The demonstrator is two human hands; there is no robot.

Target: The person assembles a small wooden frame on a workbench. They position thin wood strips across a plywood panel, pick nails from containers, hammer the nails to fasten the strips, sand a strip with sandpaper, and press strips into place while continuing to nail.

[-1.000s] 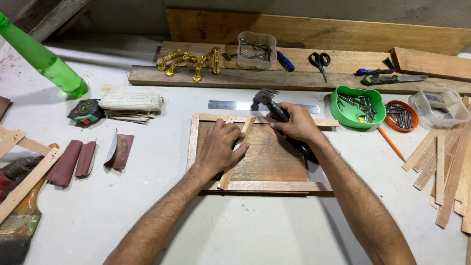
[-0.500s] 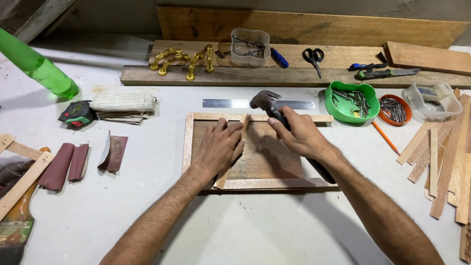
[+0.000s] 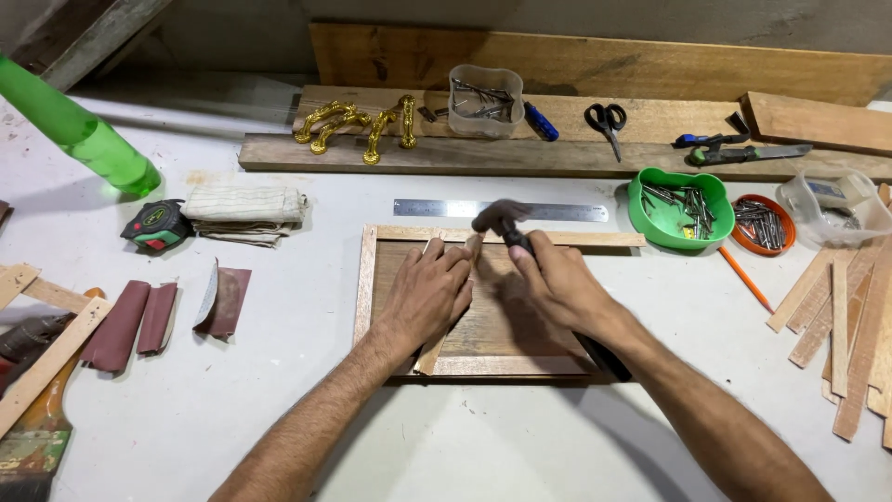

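Observation:
A rectangular wooden frame (image 3: 367, 279) with a board inside lies flat on the white table. My left hand (image 3: 427, 296) presses a thin wooden strip (image 3: 431, 351) that runs across the board from bottom to top edge. My right hand (image 3: 557, 288) grips a hammer by its dark handle (image 3: 604, 355). The hammer head (image 3: 497, 216) is blurred and sits just above the top end of the strip, near my left fingertips.
A steel ruler (image 3: 465, 209) lies behind the frame. A green bowl (image 3: 678, 206) and an orange lid (image 3: 764, 223) hold nails at right, beside loose wooden slats (image 3: 841, 316). Sandpaper pieces (image 3: 139, 316), a tape measure (image 3: 156, 226) and a green bottle (image 3: 79, 130) are at left.
The hammer head has swung down and left toward the strip's top end and is now blurred. My left hand stays pressed on the strip.

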